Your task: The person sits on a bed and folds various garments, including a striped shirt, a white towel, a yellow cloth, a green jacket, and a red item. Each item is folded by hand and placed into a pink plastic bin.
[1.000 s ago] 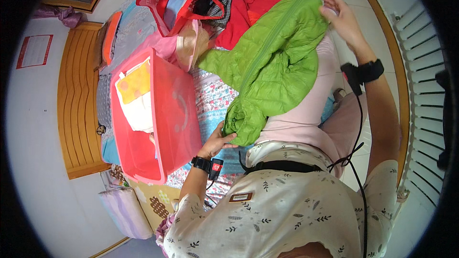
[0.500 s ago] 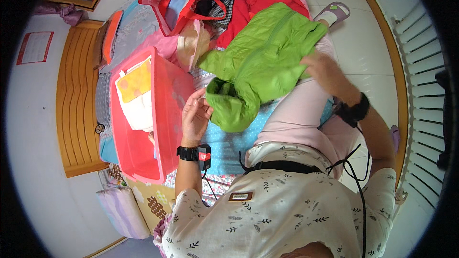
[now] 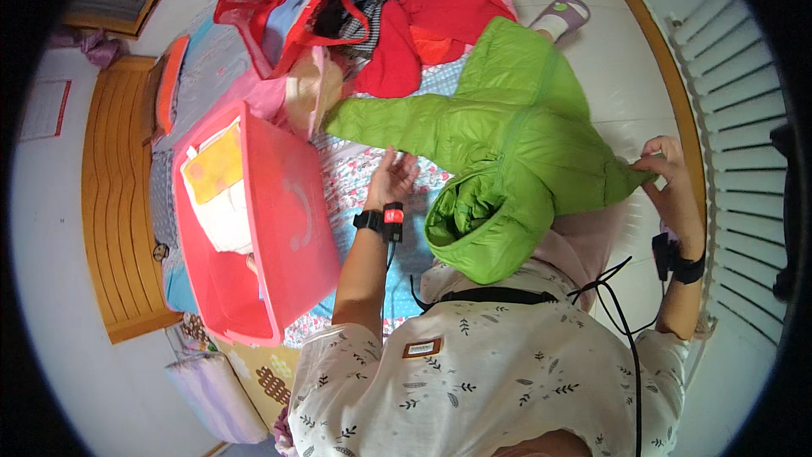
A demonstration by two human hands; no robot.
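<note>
A bright green hooded puffer jacket point(image 3: 516, 144) lies spread across the bed in front of me, its hood point(image 3: 482, 228) near my chest. My right hand point(image 3: 664, 173) pinches the end of the jacket's right sleeve. My left hand point(image 3: 391, 176) is open, palm up, just under the jacket's left sleeve, above the patterned bedsheet point(image 3: 355, 178). Both wrists wear black bands.
A red plastic bin point(image 3: 262, 228) with folded cloth inside stands to the left. A red mesh bag point(image 3: 271, 8) and a pile of red and dark clothes point(image 3: 423, 17) lie at the far end. A wooden headboard point(image 3: 110, 203) is at left, a white radiator point(image 3: 736, 118) at right.
The jacket has been unfolded and spread out wide. My right hand moved out to the right with the sleeve end; my left hand rose from the bin's edge to the left sleeve.
</note>
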